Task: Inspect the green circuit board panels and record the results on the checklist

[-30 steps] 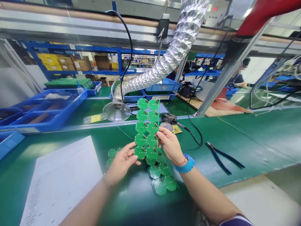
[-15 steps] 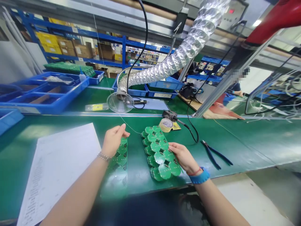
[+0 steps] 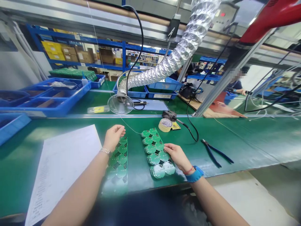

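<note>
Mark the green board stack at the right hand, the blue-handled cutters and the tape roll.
Green board stack (image 3: 155,157), head view: a top disc near its middle.
Blue-handled cutters (image 3: 213,155), head view: the nearer handle.
Tape roll (image 3: 165,128), head view: its yellow side.

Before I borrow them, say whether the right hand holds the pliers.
No, the pliers lie on the bench, apart from the right hand.

Along the back, blue shelving (image 3: 124,56), stacked with yellow bins (image 3: 53,50) and cardboard boxes (image 3: 86,57). In front, a glossy green bench (image 3: 258,138), patched with pale reflections, beneath a long metal beam (image 3: 70,24). Slanting down over it — a silver duct (image 3: 183,47). At upper right, a bright light (image 3: 252,21) beside a red fixture (image 3: 264,23). Below the bench's right edge, a pale surface (image 3: 240,196) — floor or not, hard to tell.
</note>
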### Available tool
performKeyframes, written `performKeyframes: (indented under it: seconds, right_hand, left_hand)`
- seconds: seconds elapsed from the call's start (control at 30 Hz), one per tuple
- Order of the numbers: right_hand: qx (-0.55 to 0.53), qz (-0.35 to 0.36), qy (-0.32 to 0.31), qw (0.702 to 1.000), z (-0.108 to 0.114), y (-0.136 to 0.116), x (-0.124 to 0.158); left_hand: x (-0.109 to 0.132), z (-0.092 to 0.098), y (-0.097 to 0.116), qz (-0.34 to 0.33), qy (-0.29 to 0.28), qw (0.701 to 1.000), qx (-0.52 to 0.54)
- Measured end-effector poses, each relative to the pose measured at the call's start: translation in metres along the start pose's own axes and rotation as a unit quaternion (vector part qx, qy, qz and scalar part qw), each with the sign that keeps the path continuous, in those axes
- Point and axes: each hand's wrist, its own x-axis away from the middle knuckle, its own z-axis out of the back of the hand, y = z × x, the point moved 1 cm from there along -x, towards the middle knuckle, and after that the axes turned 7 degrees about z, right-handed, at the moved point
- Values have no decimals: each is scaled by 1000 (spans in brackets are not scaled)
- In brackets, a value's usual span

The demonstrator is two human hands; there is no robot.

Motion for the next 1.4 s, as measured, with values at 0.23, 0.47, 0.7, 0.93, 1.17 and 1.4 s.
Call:
performKeyframes:
  seconds: [0.23, 0.47, 0.7, 0.93, 1.17, 1.4]
  right_hand:
    - [56, 13, 9, 998, 2, 4, -2]
    - [90, 30, -7, 995, 2, 9, -7]
    - [125, 99, 17, 987, 6, -11, -7]
    - [-148, -81, -297, 940, -84, -55, 39]
    - [-180, -139, -288, 930, -115, -44, 46]
    - [-178, -83, -306, 931, -104, -46, 41]
  left_hand:
    - [1, 5, 10, -7, 12, 1000, -4]
    - [30, 37, 10, 21, -8, 998, -59]
    - [59, 69, -13, 100, -16, 992, -76]
    - [63, 68, -15, 148, -37, 986, -66]
    - [64, 59, -15, 191, -76, 979, -8]
    - [72, 49, -7, 180, -135, 974, 25]
